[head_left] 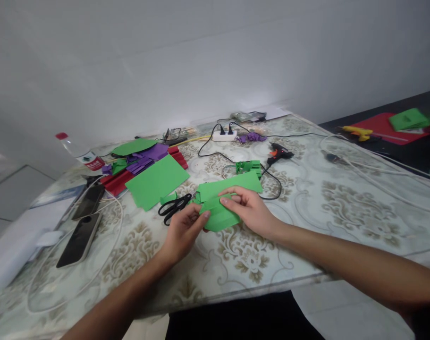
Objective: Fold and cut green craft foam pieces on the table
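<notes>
Both hands hold a folded piece of green paper (pixel 220 219) above the near middle of the table. My left hand (pixel 186 227) pinches its left edge between thumb and fingers. Across its upper right side, my right hand (pixel 248 208) grips it with thumb and bent fingers. Behind it lies another green paper strip (pixel 241 184). Black-handled scissors (pixel 174 206) rest just beyond my left hand, their blades partly hidden by green scraps. Farther back sits a bunch of cut green paper (pixel 249 167). A larger green sheet (pixel 158 182) lies to the left.
A black glue gun (pixel 279 153) and a white power strip (pixel 224 136) with cords lie at the back. Purple and red paper (pixel 119 182) is piled left, near a bottle (pixel 82 153) and phones (pixel 80 240). A yellow glue gun (pixel 358 132) lies far right.
</notes>
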`<state>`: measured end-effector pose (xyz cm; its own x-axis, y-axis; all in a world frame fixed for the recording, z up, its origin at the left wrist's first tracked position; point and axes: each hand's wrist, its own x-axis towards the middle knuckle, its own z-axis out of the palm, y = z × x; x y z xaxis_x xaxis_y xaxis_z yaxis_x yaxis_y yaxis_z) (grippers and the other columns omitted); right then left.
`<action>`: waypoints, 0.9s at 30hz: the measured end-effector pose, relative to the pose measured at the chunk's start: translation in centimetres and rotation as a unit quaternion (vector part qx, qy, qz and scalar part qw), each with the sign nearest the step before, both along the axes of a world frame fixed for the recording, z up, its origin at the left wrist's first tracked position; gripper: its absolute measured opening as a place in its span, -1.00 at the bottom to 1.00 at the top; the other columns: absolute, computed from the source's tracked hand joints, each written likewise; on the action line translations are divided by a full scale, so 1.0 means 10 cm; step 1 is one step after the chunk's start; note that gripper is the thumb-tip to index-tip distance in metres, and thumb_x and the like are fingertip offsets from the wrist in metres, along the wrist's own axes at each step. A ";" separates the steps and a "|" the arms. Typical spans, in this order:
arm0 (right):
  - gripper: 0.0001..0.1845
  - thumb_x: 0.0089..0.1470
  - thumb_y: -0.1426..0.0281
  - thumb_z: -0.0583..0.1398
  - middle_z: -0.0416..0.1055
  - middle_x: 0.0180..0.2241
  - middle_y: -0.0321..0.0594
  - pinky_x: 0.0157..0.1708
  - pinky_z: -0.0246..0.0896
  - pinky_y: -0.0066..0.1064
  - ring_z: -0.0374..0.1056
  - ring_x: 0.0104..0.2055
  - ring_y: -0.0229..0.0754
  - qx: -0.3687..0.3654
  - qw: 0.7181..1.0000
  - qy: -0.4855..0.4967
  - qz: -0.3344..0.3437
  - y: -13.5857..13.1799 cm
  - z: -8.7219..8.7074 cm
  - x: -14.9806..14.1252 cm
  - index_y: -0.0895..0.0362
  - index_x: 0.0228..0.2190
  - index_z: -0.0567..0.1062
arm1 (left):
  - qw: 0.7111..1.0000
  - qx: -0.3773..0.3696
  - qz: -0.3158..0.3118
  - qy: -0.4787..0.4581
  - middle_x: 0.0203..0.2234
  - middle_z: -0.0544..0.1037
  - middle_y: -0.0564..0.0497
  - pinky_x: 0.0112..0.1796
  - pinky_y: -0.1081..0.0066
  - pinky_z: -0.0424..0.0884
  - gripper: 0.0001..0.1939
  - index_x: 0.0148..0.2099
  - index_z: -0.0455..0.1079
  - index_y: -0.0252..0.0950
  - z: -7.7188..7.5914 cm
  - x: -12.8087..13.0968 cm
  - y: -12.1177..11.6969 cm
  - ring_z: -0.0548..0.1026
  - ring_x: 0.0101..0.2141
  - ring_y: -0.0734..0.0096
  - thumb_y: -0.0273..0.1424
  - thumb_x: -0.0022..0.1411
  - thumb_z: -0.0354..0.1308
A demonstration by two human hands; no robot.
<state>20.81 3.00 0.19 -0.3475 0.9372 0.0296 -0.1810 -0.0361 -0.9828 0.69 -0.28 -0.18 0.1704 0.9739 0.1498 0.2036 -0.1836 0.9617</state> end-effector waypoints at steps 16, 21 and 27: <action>-0.51 -0.13 0.15 0.45 0.26 -0.57 -0.43 -0.50 0.17 -0.47 0.26 -0.51 -0.30 0.043 0.999 -0.014 -0.011 -0.03 -0.05 -0.02 0.10 -0.20 0.48 | 0.999 0.042 0.005 0.024 -0.55 0.43 0.08 -0.47 0.52 0.31 -0.71 -0.31 0.44 -0.31 0.01 0.01 0.00 0.39 -0.51 0.50 -0.17 0.29 0.20; -0.52 -0.15 0.18 0.46 0.22 -0.61 -0.47 -0.52 0.15 -0.48 0.23 -0.54 -0.32 0.048 0.998 -0.020 -0.024 -0.03 -0.04 -0.02 0.10 -0.21 0.51 | 0.997 0.058 0.020 0.037 -0.57 0.44 0.08 -0.49 0.53 0.32 -0.72 -0.33 0.44 -0.31 -0.01 0.01 0.01 0.40 -0.53 0.51 -0.19 0.28 0.21; -0.61 -0.11 0.17 0.44 0.56 -0.37 -0.25 -0.35 0.34 -0.38 0.44 -0.37 -0.20 0.028 0.999 -0.015 0.031 -0.03 0.00 -0.02 0.14 -0.28 0.58 | 0.993 0.088 0.021 0.075 -0.55 0.47 0.09 -0.47 0.54 0.30 -0.77 -0.33 0.44 -0.30 -0.02 -0.01 0.00 0.41 -0.52 0.52 -0.25 0.30 0.20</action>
<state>20.61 2.67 0.17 -0.4063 0.9111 0.0702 -0.1503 0.0092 -0.9886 0.60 -0.28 -0.36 0.1629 0.9416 0.2947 0.3528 -0.3346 0.8738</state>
